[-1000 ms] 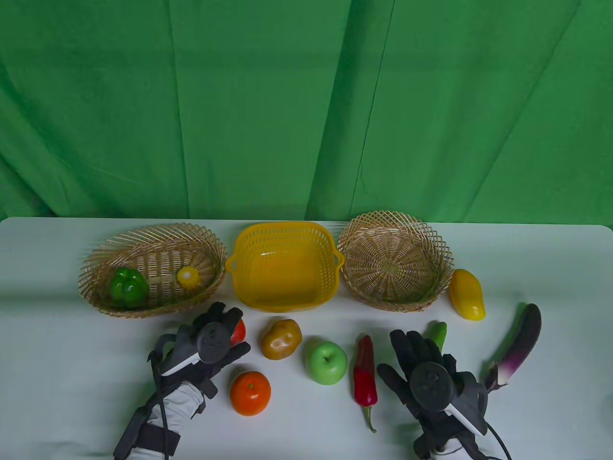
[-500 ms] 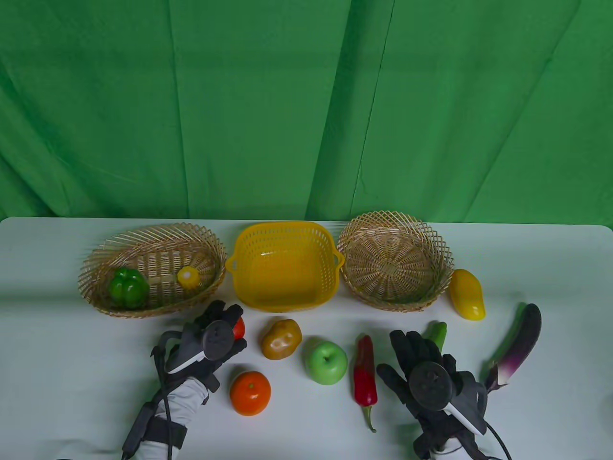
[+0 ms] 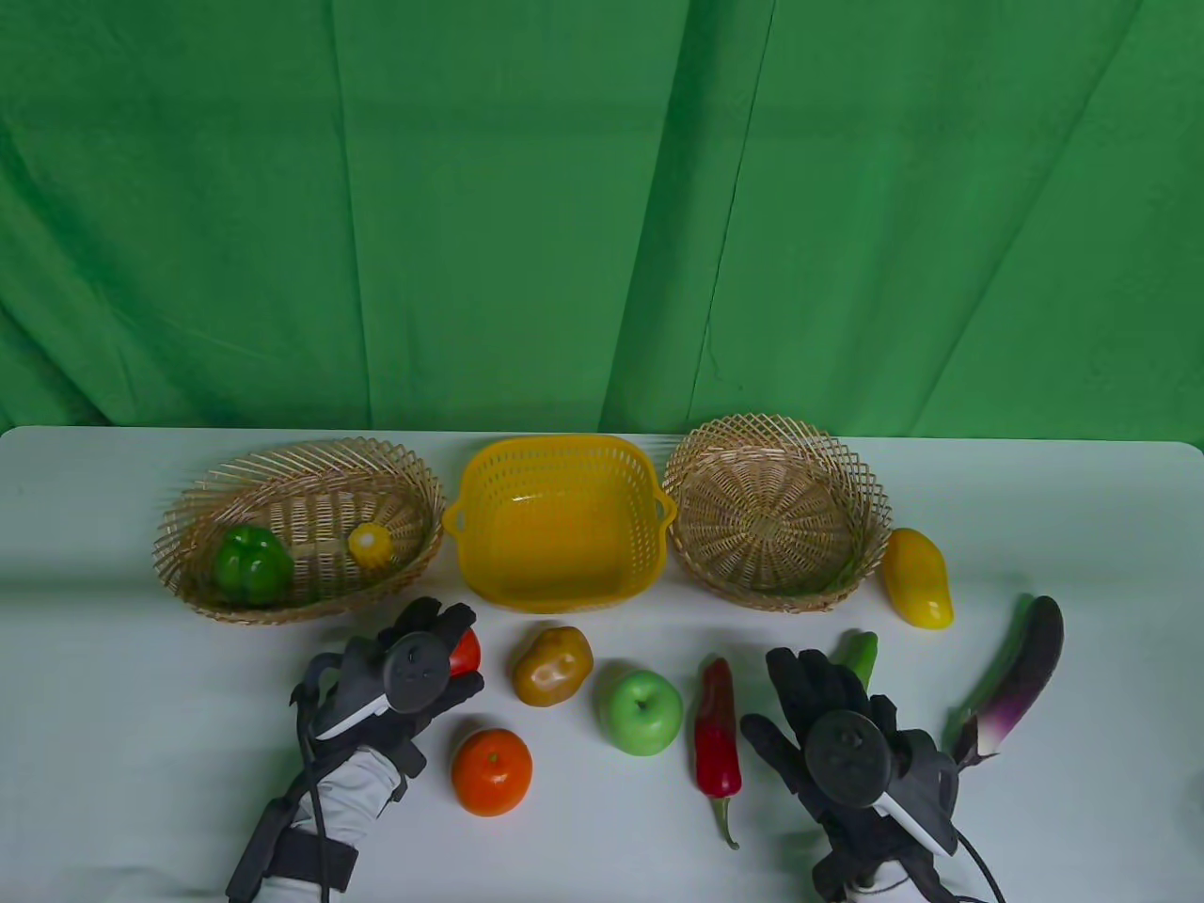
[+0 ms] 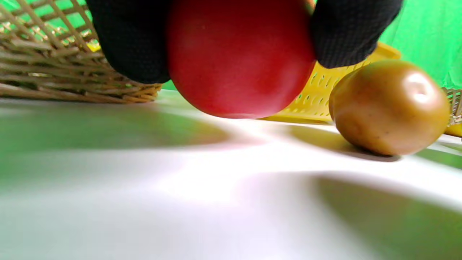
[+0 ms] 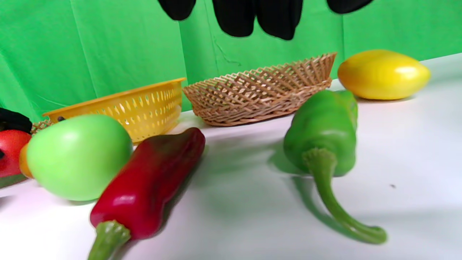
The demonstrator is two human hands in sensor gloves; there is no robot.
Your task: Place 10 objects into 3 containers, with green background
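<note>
Looks like the pick-up step; the left hand (image 3: 419, 673) pinches a red tomato (image 4: 240, 57) between gloved fingers (image 4: 131, 39), just off the counter (image 3: 113, 715), in front of the oval wicker basket (image 3: 193, 527); next it probably needs lifting over a rim; the right hand (image 3: 832, 729) hovers spread, holding nothing, near the green chili (image 5: 325, 126).

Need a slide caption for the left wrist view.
Left hand grips a red fruit just above the table, potato alongside.
</note>
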